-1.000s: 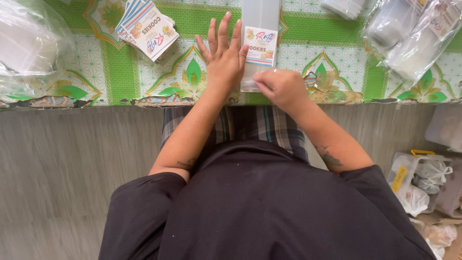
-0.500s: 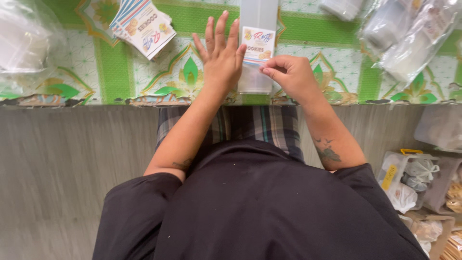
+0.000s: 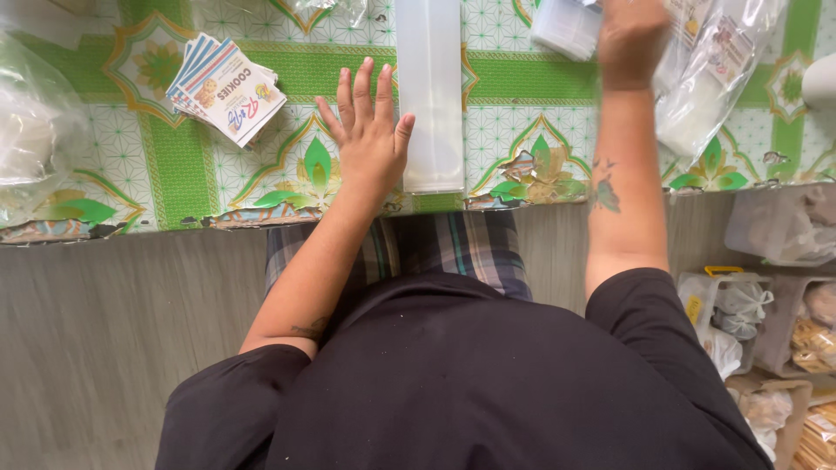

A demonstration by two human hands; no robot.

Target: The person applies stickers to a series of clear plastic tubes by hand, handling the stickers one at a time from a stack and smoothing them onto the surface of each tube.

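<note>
Flat, fingers spread: left hand (image 3: 370, 139) beside long translucent white plastic box (image 3: 428, 96) near table's front edge; right hand (image 3: 631, 39) blurred, grip unclear; probably light, stiff, slippery—grab long sides.

A small home food-packing spot, it seems: a table (image 3: 157, 174) under a green patterned plastic cloth carries a stack of printed labels (image 3: 228, 89) near its far left and clear bags (image 3: 710, 78) at its far right; bagged snacks (image 3: 810, 339) crowd the floor
</note>
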